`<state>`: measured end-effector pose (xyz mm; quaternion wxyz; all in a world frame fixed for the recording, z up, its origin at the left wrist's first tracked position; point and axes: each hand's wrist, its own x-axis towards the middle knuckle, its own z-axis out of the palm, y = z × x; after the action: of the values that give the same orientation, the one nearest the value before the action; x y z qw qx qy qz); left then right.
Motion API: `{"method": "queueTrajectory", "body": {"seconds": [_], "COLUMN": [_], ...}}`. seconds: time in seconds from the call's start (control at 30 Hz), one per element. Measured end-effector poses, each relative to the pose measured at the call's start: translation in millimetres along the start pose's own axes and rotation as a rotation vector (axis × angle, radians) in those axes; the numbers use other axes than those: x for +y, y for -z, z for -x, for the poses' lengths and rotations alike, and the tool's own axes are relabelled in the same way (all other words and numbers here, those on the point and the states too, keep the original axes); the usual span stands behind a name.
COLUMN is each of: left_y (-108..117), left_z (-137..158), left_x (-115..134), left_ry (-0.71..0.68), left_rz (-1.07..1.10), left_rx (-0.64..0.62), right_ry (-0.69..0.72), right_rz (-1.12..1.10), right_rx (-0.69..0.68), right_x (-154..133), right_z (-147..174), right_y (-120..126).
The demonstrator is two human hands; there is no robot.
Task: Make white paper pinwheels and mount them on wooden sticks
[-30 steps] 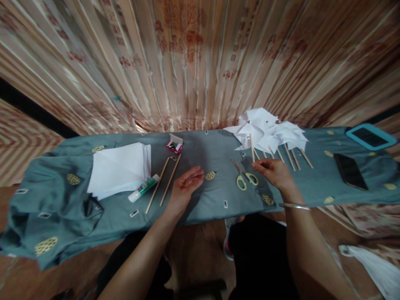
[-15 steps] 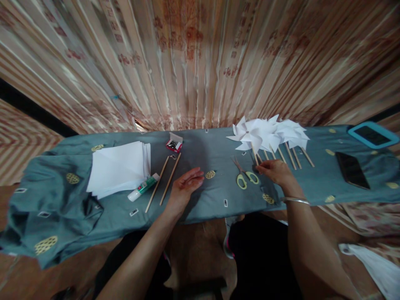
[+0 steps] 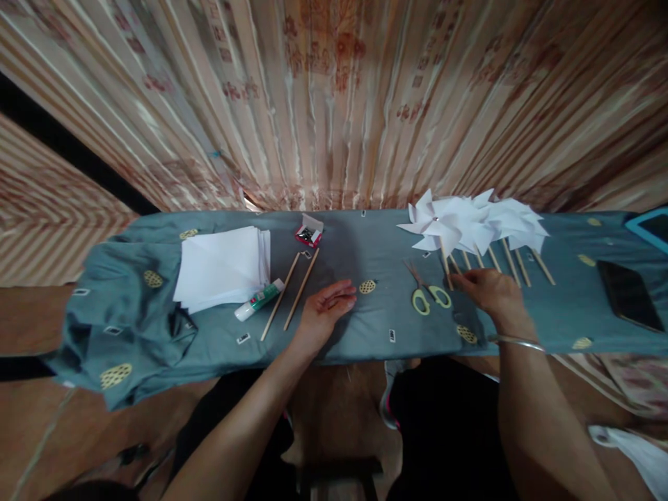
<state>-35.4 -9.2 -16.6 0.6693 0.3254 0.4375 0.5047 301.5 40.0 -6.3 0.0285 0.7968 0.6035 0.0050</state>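
Note:
My left hand (image 3: 328,312) hovers at the middle of the cloth, holding nothing, its fingers stretched out and its palm turned to the right. Two wooden sticks (image 3: 303,289) lie just to its left. My right hand (image 3: 493,296) pinches the lower end of the stick of a white paper pinwheel (image 3: 435,221). That pinwheel is the leftmost of several, whose overlapping paper heads (image 3: 514,219) lie at the back right with their sticks toward me. Scissors with pale green handles (image 3: 428,296) rest left of my right hand, their blades slightly apart.
A stack of white paper (image 3: 222,268) lies on the left, with a green and white glue stick (image 3: 259,299) at its corner. Behind the sticks stands an open small red box (image 3: 309,232) of dark pins. A black phone (image 3: 629,296) and a blue-framed device (image 3: 652,229) lie far right.
The camera view has shifted, so everything on the table appears farther right. Both hands keep nearly the same pose, and the right one stays at the pinwheel's stick.

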Motion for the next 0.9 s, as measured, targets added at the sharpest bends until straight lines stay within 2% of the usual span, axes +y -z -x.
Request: {"method": "queueTrajectory", "body": {"seconds": [0.1, 0.23, 0.37, 0.47, 0.6, 0.73, 0.83, 0.9], "left_y": [5, 14, 25, 33, 37, 35, 33, 33], "left_z": [4, 9, 14, 19, 26, 35, 40, 42], "left_x": [-1, 1, 8, 15, 20, 17, 14, 12], "left_ry": [-0.014, -0.061, -0.13, -0.181, -0.17, -0.111, -0.15, -0.176], "left_rz": [-0.067, -0.149, -0.271, -0.345, -0.378, -0.429, -0.504, -0.559], "left_rx": [-0.016, -0.003, 0.041, 0.055, 0.055, -0.004, -0.068, -0.089], "right_ry": [0.003, 0.091, 0.304, 0.45, 0.564, 0.537, 0.458, 0.422], "right_rz": [0.025, -0.087, -0.245, -0.333, -0.443, -0.634, -0.755, -0.82], "right_rx": [0.149, 0.279, 0.268, 0.204, 0.107, 0.079, 0.139, 0.131], "right_x": [-13, -53, -104, -138, -175, -197, -206, -212], "right_z": [9, 21, 38, 54, 69, 69, 61, 58], "right_y": [6, 11, 4, -3, -7, -4, 0, 3]}}
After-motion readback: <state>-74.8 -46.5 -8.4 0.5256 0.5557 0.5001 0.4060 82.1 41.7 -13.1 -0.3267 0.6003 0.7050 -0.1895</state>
